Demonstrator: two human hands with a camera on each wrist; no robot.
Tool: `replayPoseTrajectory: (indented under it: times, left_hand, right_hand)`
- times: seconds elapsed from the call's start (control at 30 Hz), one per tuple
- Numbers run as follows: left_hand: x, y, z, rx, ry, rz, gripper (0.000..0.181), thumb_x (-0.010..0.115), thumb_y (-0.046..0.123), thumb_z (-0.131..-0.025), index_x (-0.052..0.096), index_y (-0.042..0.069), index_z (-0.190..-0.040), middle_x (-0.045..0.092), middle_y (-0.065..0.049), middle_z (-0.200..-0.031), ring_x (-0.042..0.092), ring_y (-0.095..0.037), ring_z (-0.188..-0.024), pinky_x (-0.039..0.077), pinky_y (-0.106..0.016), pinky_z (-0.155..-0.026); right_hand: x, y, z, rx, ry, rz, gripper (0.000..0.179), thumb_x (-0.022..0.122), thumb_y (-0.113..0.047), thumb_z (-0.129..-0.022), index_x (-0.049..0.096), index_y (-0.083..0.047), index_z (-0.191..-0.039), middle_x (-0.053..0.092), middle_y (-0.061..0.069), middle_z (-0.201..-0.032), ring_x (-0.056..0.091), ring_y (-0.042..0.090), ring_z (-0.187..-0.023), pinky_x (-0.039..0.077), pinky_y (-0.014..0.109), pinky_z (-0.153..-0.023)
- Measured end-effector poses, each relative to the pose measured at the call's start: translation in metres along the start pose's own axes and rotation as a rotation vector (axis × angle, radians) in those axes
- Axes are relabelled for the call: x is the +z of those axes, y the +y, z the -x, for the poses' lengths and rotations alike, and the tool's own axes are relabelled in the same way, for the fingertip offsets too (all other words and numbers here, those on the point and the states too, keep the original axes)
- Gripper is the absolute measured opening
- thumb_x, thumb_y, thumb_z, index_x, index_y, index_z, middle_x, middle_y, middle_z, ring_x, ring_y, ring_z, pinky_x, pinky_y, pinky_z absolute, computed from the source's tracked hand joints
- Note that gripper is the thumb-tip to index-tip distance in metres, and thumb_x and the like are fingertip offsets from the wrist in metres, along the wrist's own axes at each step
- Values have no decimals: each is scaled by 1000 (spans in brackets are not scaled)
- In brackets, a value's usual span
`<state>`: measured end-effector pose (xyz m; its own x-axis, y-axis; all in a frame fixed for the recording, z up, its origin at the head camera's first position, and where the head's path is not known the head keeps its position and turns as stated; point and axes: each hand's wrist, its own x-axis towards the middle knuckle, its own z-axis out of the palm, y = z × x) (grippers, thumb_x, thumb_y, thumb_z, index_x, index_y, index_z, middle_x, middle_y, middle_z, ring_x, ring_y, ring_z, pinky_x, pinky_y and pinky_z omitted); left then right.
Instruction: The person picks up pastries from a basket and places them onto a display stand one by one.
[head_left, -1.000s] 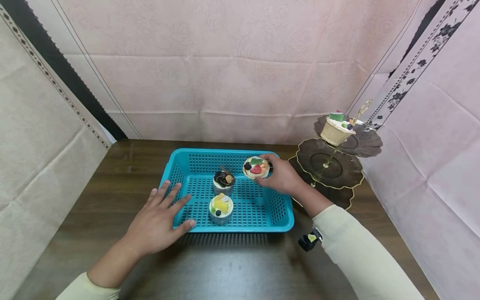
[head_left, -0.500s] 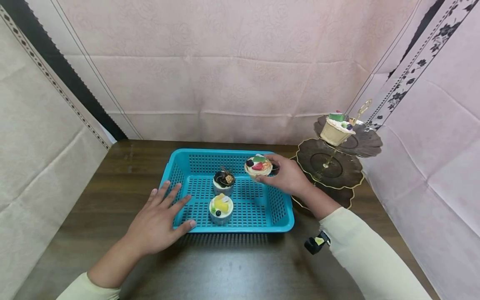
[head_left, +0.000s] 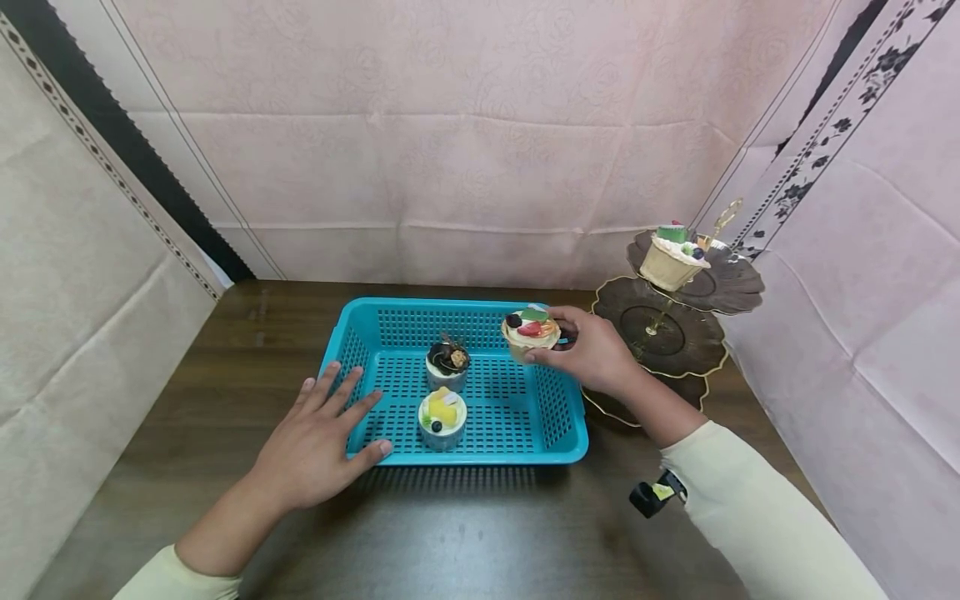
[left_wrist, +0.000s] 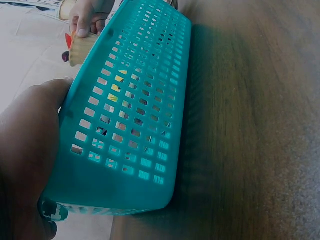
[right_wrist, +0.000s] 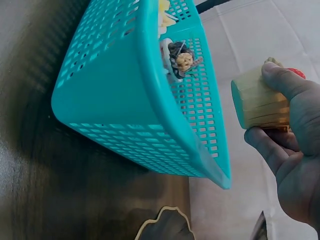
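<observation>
My right hand (head_left: 600, 350) pinches a cream-coloured fruit-topped cupcake (head_left: 531, 332) between thumb and fingers. In the right wrist view the cupcake (right_wrist: 261, 97) is tilted and raised above the rim of the turquoise basket (right_wrist: 120, 90). Spread out flat, my left hand (head_left: 318, 442) rests at the left front corner of the basket (head_left: 480, 458), fingers over its rim. Two cupcakes stand inside: a dark chocolate-topped cupcake (head_left: 447, 362) and, in front of it, a yellow-topped cupcake (head_left: 442, 417).
A dark tiered stand (head_left: 648, 329) with gold scalloped edges is at the right, behind my right forearm. Its top tier bears another fruit-topped cupcake (head_left: 672, 260). Pale cloth (head_left: 480, 167) hangs behind and beside the brown wooden table (head_left: 465, 533).
My right hand has moved to the right with the fruit-topped cupcake, towards the basket's right end. The left hand and the other cupcakes have stayed in place.
</observation>
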<state>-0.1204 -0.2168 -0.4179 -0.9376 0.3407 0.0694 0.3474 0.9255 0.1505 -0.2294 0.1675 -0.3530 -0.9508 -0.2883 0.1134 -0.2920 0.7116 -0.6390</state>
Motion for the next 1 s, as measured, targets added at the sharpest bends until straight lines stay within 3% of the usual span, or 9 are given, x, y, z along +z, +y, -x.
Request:
replayPoseTrajectory:
  times: [0.47, 1.0]
  left_hand:
    - [1, -1, 1, 6, 9, 4, 87, 32, 80, -95, 48, 20, -155, 24, -16, -167, 3, -41, -155, 8, -63, -121]
    - [0, 0, 1, -2, 9, -6, 88, 31, 81, -95, 48, 20, -155, 24, -16, -167, 3, -41, -155, 9, -63, -121]
  right_hand:
    - [-21, 1, 13, -25, 44, 23, 77, 89, -41, -80, 58, -5, -141, 72, 12, -121, 70, 25, -107, 57, 42, -80]
    - [-50, -4, 29, 8, 93, 76, 77, 88, -44, -81, 58, -4, -140, 73, 15, -121, 70, 29, -107, 55, 43, -78]
